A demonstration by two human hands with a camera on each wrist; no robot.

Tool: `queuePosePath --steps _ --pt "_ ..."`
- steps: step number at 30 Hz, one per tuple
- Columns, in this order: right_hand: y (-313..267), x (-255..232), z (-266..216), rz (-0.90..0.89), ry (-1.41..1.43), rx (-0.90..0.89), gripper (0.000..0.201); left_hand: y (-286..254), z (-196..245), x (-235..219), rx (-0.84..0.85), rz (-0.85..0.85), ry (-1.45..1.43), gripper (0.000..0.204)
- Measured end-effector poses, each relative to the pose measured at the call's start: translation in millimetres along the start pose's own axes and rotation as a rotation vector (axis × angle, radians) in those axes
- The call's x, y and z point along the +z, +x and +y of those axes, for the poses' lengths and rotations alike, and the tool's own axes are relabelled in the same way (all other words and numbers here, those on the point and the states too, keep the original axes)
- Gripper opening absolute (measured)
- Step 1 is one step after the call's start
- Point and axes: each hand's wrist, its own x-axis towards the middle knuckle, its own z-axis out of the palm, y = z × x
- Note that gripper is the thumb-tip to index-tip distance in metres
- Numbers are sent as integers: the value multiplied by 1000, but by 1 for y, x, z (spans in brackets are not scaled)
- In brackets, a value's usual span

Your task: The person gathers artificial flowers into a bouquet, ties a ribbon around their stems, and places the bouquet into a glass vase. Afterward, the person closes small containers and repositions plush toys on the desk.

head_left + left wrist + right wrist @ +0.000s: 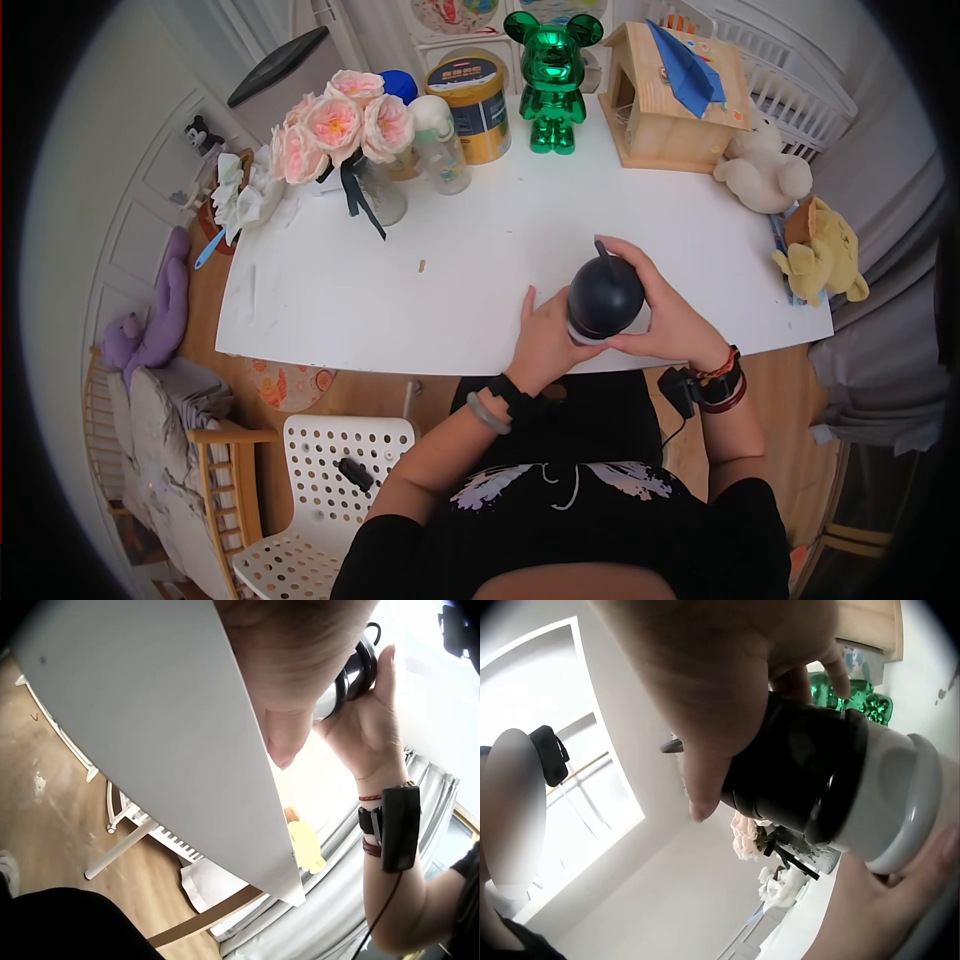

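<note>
In the head view, a bottle with a black domed lid is held upright between both hands near the table's front edge. A small loop or spout sticks up from the lid. My left hand grips the pale lower body, seen at the right edge of the right wrist view. Around the black lid, my right hand curls its fingers and thumb. In the right wrist view the translucent grey body shows below the lid, with a raised ring round it.
The white table carries pink flowers in a glass vase, a clear jar, a gold can, a shiny green bear figure, a wooden house and plush toys. A white chair stands at left.
</note>
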Motion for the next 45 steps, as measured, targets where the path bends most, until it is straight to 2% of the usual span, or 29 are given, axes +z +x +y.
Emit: queuePosePath --steps 4,7,10,12,13,16,18,21,22,24,28,31,34,36,37,39,40,42,45 --pt "-5 -11 12 -80 11 47 89 -1 0 3 24 22 39 80" --pt "-5 -3 11 1 -61 80 87 0 2 0 -6 -14 45 80" --pt "-3 -1 9 33 -122 20 85 0 2 0 -34 -36 27 81" --pt "-1 -7 13 -44 175 47 89 -1 -1 2 -1 -9 35 81" --pt "-1 -8 16 -42 176 48 89 -1 -1 2 -1 -12 35 81" --pt "-2 -9 20 -73 144 11 92 1 3 0 15 -9 37 80" --pt "0 -4 16 -4 -40 6 87 1 6 -2 -5 -15 27 79" --pt "2 -5 6 -16 -130 36 88 3 9 -7 -34 -50 11 77" --pt "2 -6 9 -17 -129 35 88 2 7 -6 -36 -49 12 77" --pt "0 -10 19 -51 117 32 94 1 4 -3 -18 -34 20 75" --pt "0 -9 20 -56 99 16 98 2 6 -4 -1 -39 30 76" --pt "3 -5 6 -5 -65 92 98 1 3 -1 -9 -30 27 77" --pt "9 -8 3 -50 -64 116 99 1 2 -2 -33 -55 14 77" --pt "14 -14 6 -181 129 51 97 1 3 -3 -21 -49 17 75" --pt "18 -19 9 -179 130 53 97 1 3 -2 -20 -51 17 75" --pt "25 -27 16 -336 163 -5 91 2 2 -2 -21 -60 10 74" --pt "26 -26 17 -336 162 -5 91 1 2 -1 -21 -60 11 74" --pt "28 -25 19 -362 126 -75 84 1 0 -1 -30 -26 -19 58" --pt "26 -23 20 -340 98 -45 79 1 2 -2 -36 -39 -8 57"
